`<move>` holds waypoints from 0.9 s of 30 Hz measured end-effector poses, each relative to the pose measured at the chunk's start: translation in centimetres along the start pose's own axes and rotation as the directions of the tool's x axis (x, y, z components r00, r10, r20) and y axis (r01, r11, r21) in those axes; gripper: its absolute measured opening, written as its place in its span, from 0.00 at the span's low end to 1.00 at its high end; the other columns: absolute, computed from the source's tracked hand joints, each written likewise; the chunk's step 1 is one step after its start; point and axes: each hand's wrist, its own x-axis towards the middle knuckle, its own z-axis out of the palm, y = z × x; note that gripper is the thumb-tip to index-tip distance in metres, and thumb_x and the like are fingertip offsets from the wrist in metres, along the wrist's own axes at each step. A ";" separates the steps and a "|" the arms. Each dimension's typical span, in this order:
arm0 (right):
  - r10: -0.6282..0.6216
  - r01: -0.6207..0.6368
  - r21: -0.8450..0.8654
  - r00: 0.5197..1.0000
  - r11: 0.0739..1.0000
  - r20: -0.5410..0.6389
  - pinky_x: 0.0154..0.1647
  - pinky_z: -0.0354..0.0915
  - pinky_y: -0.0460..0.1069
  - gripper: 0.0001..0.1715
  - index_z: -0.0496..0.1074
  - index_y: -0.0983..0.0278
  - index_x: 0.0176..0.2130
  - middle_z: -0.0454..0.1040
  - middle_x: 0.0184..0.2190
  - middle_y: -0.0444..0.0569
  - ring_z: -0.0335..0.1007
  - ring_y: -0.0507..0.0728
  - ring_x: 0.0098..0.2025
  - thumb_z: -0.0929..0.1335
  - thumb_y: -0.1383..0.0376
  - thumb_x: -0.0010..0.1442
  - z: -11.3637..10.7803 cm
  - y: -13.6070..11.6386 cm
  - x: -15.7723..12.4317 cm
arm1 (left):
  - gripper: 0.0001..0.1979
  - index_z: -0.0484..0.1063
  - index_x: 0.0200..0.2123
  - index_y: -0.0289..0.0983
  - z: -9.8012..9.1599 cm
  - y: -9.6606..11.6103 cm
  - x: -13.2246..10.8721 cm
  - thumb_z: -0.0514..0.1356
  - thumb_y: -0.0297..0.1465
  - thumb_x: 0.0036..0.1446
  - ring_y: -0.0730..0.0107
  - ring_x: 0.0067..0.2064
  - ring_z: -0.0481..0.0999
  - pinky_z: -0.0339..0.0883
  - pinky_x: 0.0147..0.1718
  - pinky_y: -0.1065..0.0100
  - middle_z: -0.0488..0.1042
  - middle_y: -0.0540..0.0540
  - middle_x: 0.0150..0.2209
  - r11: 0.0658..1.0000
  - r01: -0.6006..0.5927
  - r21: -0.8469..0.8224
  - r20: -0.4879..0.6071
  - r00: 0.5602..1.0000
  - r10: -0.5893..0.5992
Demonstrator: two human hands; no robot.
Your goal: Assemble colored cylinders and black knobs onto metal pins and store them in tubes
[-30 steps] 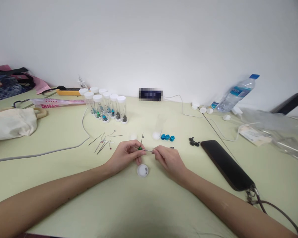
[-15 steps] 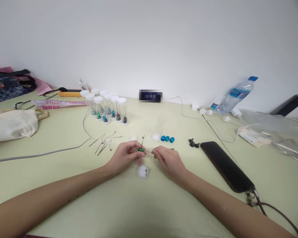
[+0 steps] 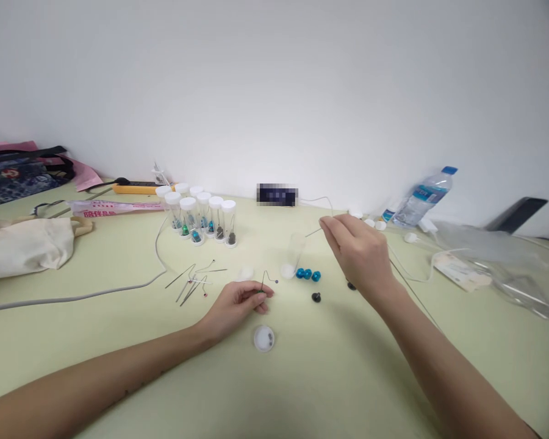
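Note:
My left hand [image 3: 240, 306] pinches a small green metallic piece [image 3: 261, 291], mostly hidden by the fingers; a bent wire [image 3: 267, 274] with a small dark bead at its end rises from it. My right hand [image 3: 359, 250] is raised off the table, its fingertips closed on a thin metal rod [image 3: 313, 232]. The rod's tip points left, near the top of a clear tube [image 3: 296, 251] standing on a white base. Below my left hand lies a round white cap [image 3: 264, 338] with dark marks inside. Blue metallic pieces [image 3: 307, 274] and a black piece [image 3: 316, 297] lie between the hands.
Several capped clear tubes [image 3: 204, 216] with pieces inside stand at the back left. Loose bent wires [image 3: 194, 280] lie left of my left hand. A water bottle [image 3: 425, 198], plastic packaging [image 3: 507, 244] and a white cable [image 3: 405, 271] are at the right.
My right hand has moved up and to the right with the rod, away from the green piece. The left hand keeps the green piece, whose wire now points right.

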 end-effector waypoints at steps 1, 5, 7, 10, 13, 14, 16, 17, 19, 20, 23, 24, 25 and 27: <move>-0.012 0.013 -0.023 1.000 1.000 0.024 0.27 0.58 0.48 0.11 0.70 0.64 0.40 0.75 0.31 0.51 0.68 0.55 0.30 0.59 0.69 0.67 0.3 0.0 0.4 | 0.13 0.76 0.38 0.35 0.0 0.0 0.0 0.58 0.38 0.57 0.65 0.34 0.76 0.67 0.40 0.65 0.77 0.45 0.29 1.000 -0.006 0.005 -0.014 1.000 0.006; -0.070 0.071 -0.009 0.992 0.997 0.101 0.25 0.57 0.49 0.13 0.71 0.67 0.38 0.73 0.30 0.53 0.67 0.56 0.29 0.59 0.71 0.67 1.4 -0.8 0.9 | 0.14 0.76 0.38 0.36 0.0 0.0 0.2 0.57 0.39 0.58 0.65 0.36 0.75 0.67 0.41 0.64 0.76 0.44 0.33 0.999 -0.031 -0.016 -0.034 0.999 0.031; -0.100 0.094 0.053 0.988 0.994 0.121 0.27 0.59 0.49 0.12 0.71 0.68 0.39 0.74 0.30 0.53 0.68 0.56 0.31 0.59 0.71 0.67 1.7 -1.3 0.9 | 0.14 0.75 0.37 0.36 -0.1 0.2 0.2 0.56 0.40 0.59 0.67 0.35 0.74 0.67 0.40 0.65 0.76 0.43 0.37 0.998 -0.038 -0.045 -0.020 0.999 0.037; -0.106 0.092 0.129 0.989 0.987 0.100 0.30 0.61 0.49 0.09 0.70 0.67 0.42 0.75 0.31 0.52 0.70 0.56 0.32 0.61 0.69 0.66 1.8 -1.6 0.5 | 0.14 0.74 0.35 0.36 -0.1 0.3 0.4 0.55 0.40 0.59 0.71 0.31 0.70 0.65 0.35 0.69 0.77 0.44 0.37 0.997 -0.039 -0.071 -0.002 0.999 0.039; -0.051 0.039 0.153 0.996 0.987 0.074 0.31 0.62 0.49 0.09 0.70 0.68 0.43 0.75 0.32 0.51 0.70 0.56 0.33 0.62 0.69 0.66 1.5 -1.4 0.2 | 0.11 0.73 0.33 0.36 -0.1 0.2 0.5 0.57 0.37 0.58 0.71 0.31 0.68 0.63 0.32 0.71 0.77 0.45 0.34 0.996 -0.020 -0.087 0.005 1.000 0.020; -0.031 0.018 0.157 0.996 0.988 0.082 0.31 0.62 0.49 0.09 0.70 0.68 0.43 0.75 0.32 0.51 0.70 0.56 0.33 0.62 0.69 0.66 1.4 -1.3 0.1 | 0.10 0.73 0.33 0.36 -0.1 0.1 0.6 0.58 0.37 0.58 0.72 0.31 0.68 0.62 0.31 0.71 0.76 0.45 0.34 0.995 -0.012 -0.101 0.010 1.000 0.013; -0.007 -0.011 0.164 0.994 0.986 0.110 0.31 0.63 0.49 0.09 0.70 0.67 0.42 0.75 0.32 0.51 0.71 0.56 0.34 0.62 0.69 0.66 1.2 -1.2 0.2 | 0.08 0.73 0.33 0.35 0.0 -0.2 0.7 0.60 0.35 0.56 0.72 0.30 0.68 0.62 0.30 0.71 0.75 0.46 0.32 0.990 -0.002 -0.139 0.029 1.000 0.006; -0.003 -0.019 0.170 0.992 0.985 0.123 0.31 0.63 0.49 0.09 0.70 0.67 0.42 0.75 0.32 0.51 0.71 0.56 0.34 0.62 0.69 0.66 1.0 -1.2 0.4 | 0.08 0.73 0.33 0.35 0.0 -0.4 0.8 0.61 0.34 0.55 0.73 0.29 0.68 0.62 0.30 0.72 0.74 0.47 0.31 0.988 -0.002 -0.154 0.035 0.999 0.007; 0.009 -0.034 0.195 0.992 0.980 0.128 0.31 0.63 0.49 0.09 0.71 0.67 0.40 0.75 0.31 0.51 0.71 0.56 0.33 0.61 0.69 0.66 0.7 -1.2 0.6 | 0.07 0.73 0.33 0.35 0.0 -0.7 0.9 0.63 0.32 0.53 0.73 0.29 0.68 0.62 0.30 0.72 0.71 0.49 0.28 0.986 -0.009 -0.167 0.044 0.999 0.016; 0.023 -0.049 0.215 0.993 0.975 0.120 0.31 0.63 0.48 0.09 0.71 0.66 0.40 0.75 0.31 0.50 0.71 0.55 0.32 0.62 0.68 0.66 0.4 -1.3 0.6 | 0.06 0.73 0.33 0.35 0.0 -0.8 0.9 0.64 0.31 0.52 0.74 0.29 0.67 0.62 0.31 0.72 0.70 0.50 0.27 0.986 -0.014 -0.166 0.049 0.999 0.023; 0.105 -0.132 0.288 0.989 0.948 0.108 0.31 0.62 0.47 0.07 0.69 0.64 0.38 0.75 0.31 0.49 0.70 0.53 0.30 0.62 0.68 0.66 -0.4 -1.8 -1.1 | 0.06 0.72 0.32 0.35 0.0 -0.8 0.8 0.65 0.30 0.51 0.73 0.33 0.68 0.62 0.34 0.72 0.70 0.49 0.30 0.987 -0.026 -0.158 0.060 0.998 0.035; 0.141 -0.172 0.302 0.983 0.938 0.120 0.29 0.62 0.47 0.07 0.69 0.64 0.38 0.74 0.31 0.48 0.70 0.53 0.28 0.61 0.68 0.66 -0.6 -2.0 -2.2 | 0.05 0.72 0.32 0.36 0.0 -0.7 0.8 0.65 0.30 0.51 0.72 0.34 0.68 0.62 0.35 0.72 0.70 0.48 0.32 0.987 -0.031 -0.158 0.059 0.997 0.041; 0.167 -0.213 0.312 0.971 0.926 0.168 0.27 0.61 0.46 0.08 0.67 0.63 0.38 0.74 0.30 0.48 0.69 0.52 0.26 0.60 0.67 0.66 -0.8 -2.3 -3.5 | 0.06 0.71 0.31 0.36 0.0 -0.6 0.7 0.65 0.30 0.51 0.71 0.36 0.69 0.62 0.36 0.72 0.71 0.48 0.33 0.987 -0.035 -0.159 0.056 0.997 0.045; 0.154 -0.233 0.319 0.955 0.919 0.254 0.22 0.59 0.46 0.10 0.66 0.63 0.38 0.72 0.27 0.47 0.66 0.51 0.21 0.58 0.63 0.67 -0.7 -2.8 -6.5 | 0.06 0.71 0.29 0.36 0.0 -0.4 0.6 0.66 0.29 0.49 0.71 0.37 0.69 0.62 0.37 0.72 0.71 0.48 0.34 0.986 -0.033 -0.166 0.051 0.998 0.042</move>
